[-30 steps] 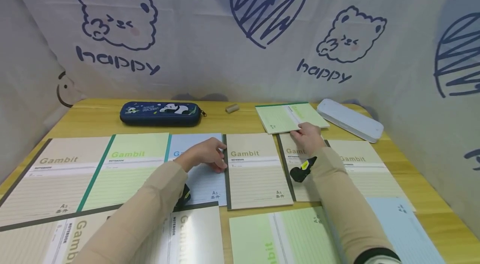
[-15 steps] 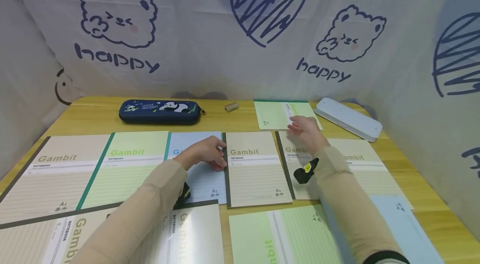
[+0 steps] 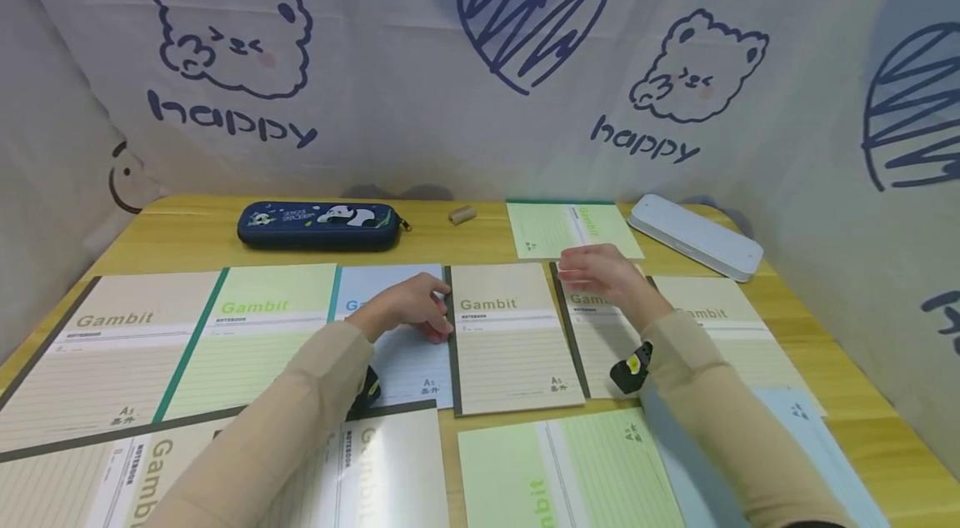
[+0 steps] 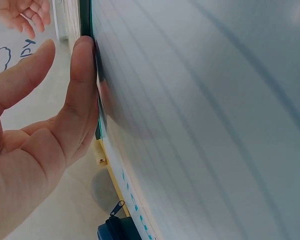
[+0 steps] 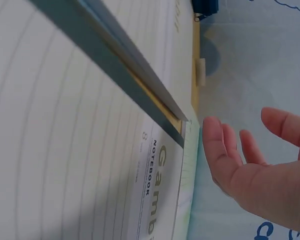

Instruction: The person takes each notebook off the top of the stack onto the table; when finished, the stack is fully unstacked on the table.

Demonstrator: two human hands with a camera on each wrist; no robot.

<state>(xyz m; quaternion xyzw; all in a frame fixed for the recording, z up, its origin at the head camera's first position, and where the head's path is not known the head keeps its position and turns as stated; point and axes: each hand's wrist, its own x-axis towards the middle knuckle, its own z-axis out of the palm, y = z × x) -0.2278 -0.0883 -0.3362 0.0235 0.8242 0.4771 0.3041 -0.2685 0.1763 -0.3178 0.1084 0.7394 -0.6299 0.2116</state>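
My left hand rests over the light blue notebook, its fingertips at the dark spine of a beige Gambit notebook. In the left wrist view the left fingers are relaxed and touch along the notebook edge, gripping nothing. My right hand hovers over the top of another beige notebook, hiding part of its title. The right wrist view shows that right hand holding nothing, fingers loosely bent. Behind it a pale green notebook lies sideways near the table's back edge.
A navy panda pencil case and a small tan cylinder lie at the back. A white case sits at back right. More notebooks fill the row and the front, including a green one. A printed cloth hangs behind.
My right hand has let go of the pale green notebook at the back, which now lies flat, and has drawn back toward me. The left hand stays put.
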